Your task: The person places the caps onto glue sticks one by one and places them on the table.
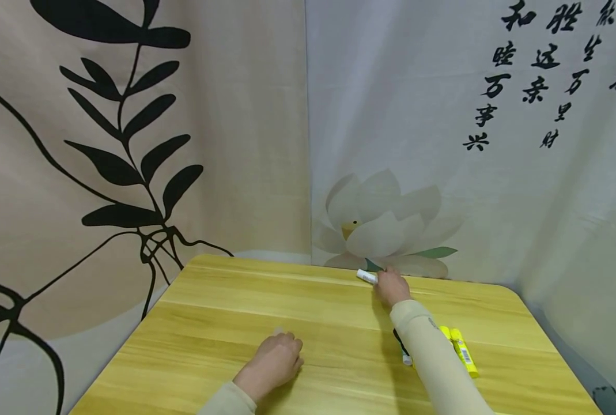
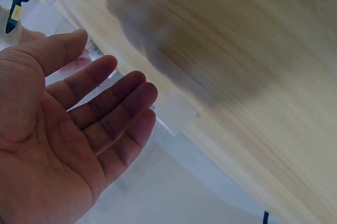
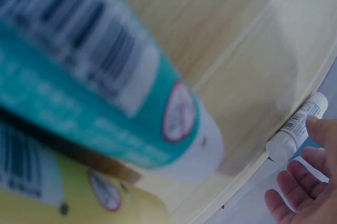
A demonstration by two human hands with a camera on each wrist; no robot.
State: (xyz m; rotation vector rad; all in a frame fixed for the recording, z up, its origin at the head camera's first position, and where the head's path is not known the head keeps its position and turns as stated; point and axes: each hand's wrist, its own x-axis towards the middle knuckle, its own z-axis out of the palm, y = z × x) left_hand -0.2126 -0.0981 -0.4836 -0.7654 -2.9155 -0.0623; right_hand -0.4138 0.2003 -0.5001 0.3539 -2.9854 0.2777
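At the table's back edge my right hand (image 1: 392, 287) reaches a white glue stick (image 1: 367, 276) lying on its side. In the right wrist view, the thumb (image 3: 321, 129) overlaps one end of this printed white tube (image 3: 297, 127), and the other fingers hang loosely curved beside it. My left hand (image 1: 274, 360) is over the table's middle, holding nothing, its fingers slightly bent. Just past its fingertips lies a small whitish piece (image 2: 176, 112), mostly hidden by the hand in the head view.
Yellow tubes (image 1: 463, 353) lie beside my right forearm. A white-ended tube (image 1: 407, 358) is partly under that sleeve. Close to the right wrist camera are a teal tube (image 3: 105, 92) and a yellow tube (image 3: 47, 182). A printed curtain (image 1: 266, 144) hangs behind the wooden table (image 1: 225, 323).
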